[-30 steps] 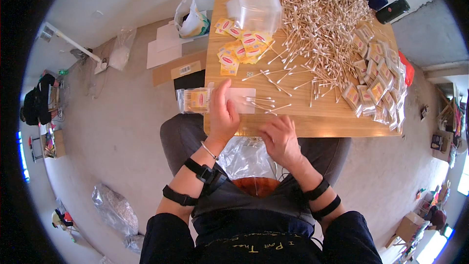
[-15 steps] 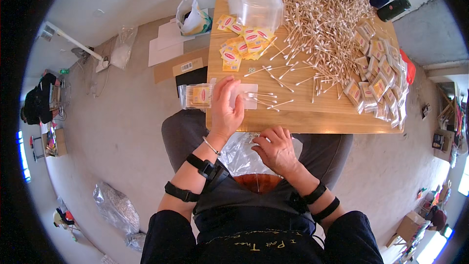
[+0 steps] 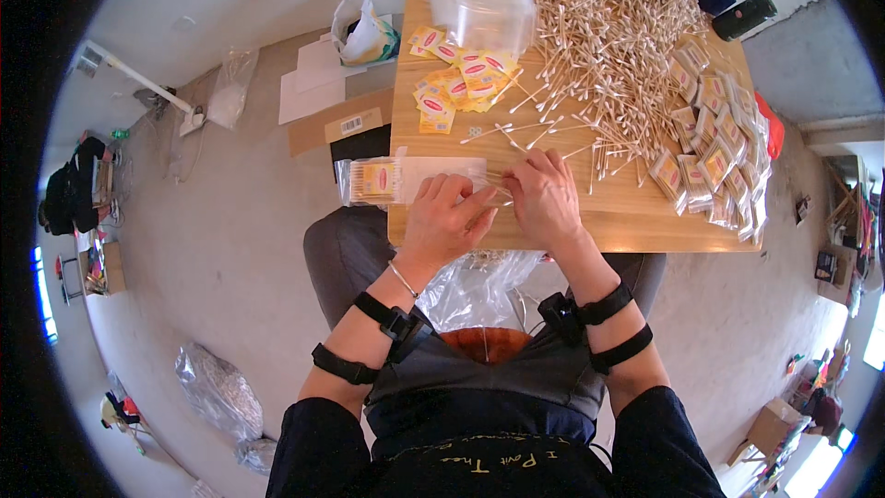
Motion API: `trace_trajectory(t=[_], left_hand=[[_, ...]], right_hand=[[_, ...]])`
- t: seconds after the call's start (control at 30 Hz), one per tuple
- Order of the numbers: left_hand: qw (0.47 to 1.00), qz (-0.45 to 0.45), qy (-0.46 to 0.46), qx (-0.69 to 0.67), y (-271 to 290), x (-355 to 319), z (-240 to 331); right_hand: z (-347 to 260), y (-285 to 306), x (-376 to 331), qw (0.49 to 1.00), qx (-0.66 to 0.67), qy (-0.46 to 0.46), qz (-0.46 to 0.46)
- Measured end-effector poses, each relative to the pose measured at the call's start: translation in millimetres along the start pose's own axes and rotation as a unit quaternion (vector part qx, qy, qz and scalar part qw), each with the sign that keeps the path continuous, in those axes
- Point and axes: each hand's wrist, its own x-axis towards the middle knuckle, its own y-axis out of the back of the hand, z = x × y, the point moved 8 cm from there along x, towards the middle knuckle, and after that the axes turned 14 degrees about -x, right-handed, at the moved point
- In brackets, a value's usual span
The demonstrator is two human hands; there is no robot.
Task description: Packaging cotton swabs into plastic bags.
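At the near edge of the table, my left hand (image 3: 449, 219) is closed, its thumb and forefinger pinching the ends of a few cotton swabs (image 3: 497, 181). My right hand (image 3: 546, 200) grips the same swabs from the right, fingertips bent down; its fingers partly cover them. Under and behind the left fingers lies a pale rectangular sheet (image 3: 442, 167). Left of it is a clear packet of cotton swabs (image 3: 375, 181) with a yellow label. Several loose swabs (image 3: 524, 134) are scattered just beyond my hands.
A large heap of cotton swabs (image 3: 608, 28) covers the far middle. Filled packets (image 3: 714, 161) are piled at the right edge. Yellow labels (image 3: 461, 83) and clear bags (image 3: 498, 18) lie at the left. A dark cylinder (image 3: 745, 16) stands at the far right corner.
My right hand has moved up from my lap onto the table. My left hand has shifted down and right off the sheet, and both hands now meet at the swabs.
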Motion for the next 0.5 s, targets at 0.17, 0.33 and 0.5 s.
trace_trajectory(t=[0.17, 0.33, 0.5], left_hand=[[1.0, -0.001, -0.005, -0.003, 0, -1, 0], [0.998, 0.057, -0.007, -0.028, 3, -6, -9], [0.969, 0.157, 0.164, -0.094, 20, -12, -38]], right_hand=[[5, -3, 9, 1.0, -0.01, -0.008, 0.005], [14, 12, 1, 0.997, 0.014, -0.059, 0.041], [-1, 19, -27, 0.999, 0.029, -0.043, 0.014]])
